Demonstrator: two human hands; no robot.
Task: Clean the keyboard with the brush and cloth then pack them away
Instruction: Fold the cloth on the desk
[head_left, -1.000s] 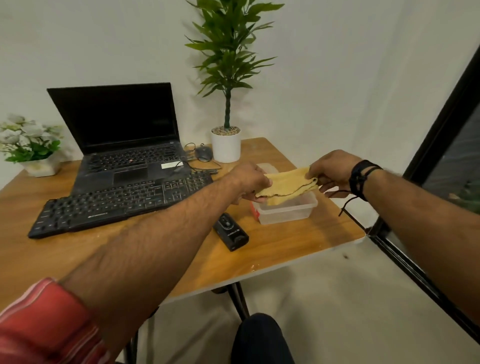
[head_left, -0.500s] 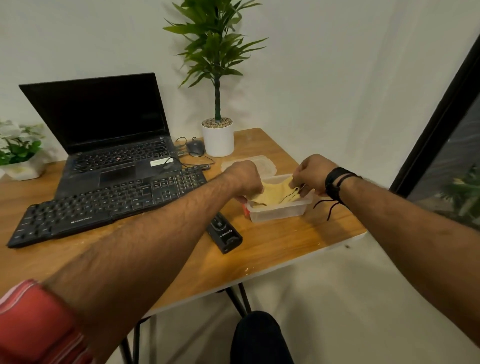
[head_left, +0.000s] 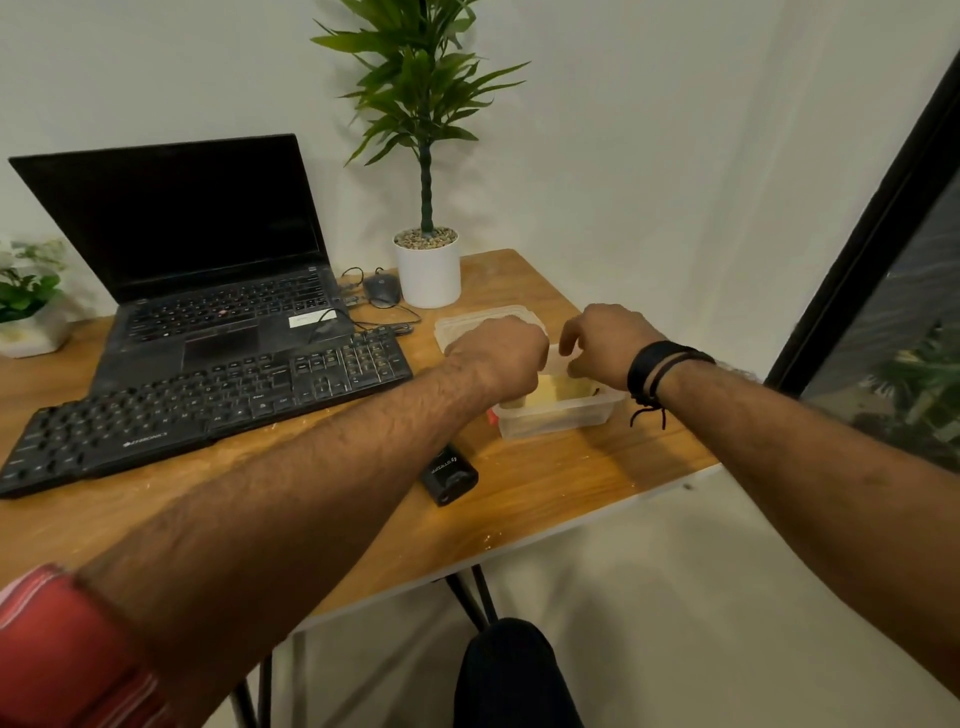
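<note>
A yellow cloth (head_left: 560, 389) lies folded inside a clear plastic container (head_left: 556, 420) near the table's right edge. My left hand (head_left: 498, 353) reaches into the container from the left, fingers curled down onto the cloth and hidden behind the knuckles. My right hand (head_left: 605, 343), with black bands at the wrist, holds the cloth's right side with curled fingers. A red bit (head_left: 490, 414) shows at the container's left wall; I cannot tell whether it is the brush. The black keyboard (head_left: 208, 405) lies to the left, in front of the laptop (head_left: 208, 291).
The container's clear lid (head_left: 460, 323) lies just behind it. A small black device (head_left: 449, 473) sits in front of my left forearm. A mouse (head_left: 382, 288) with its cable and a white plant pot (head_left: 428, 270) stand at the back. The table edge (head_left: 675, 480) runs close on the right.
Both hands brought the stretched yellow cloth down from above the container and into it. The hands have come closer together over the box.
</note>
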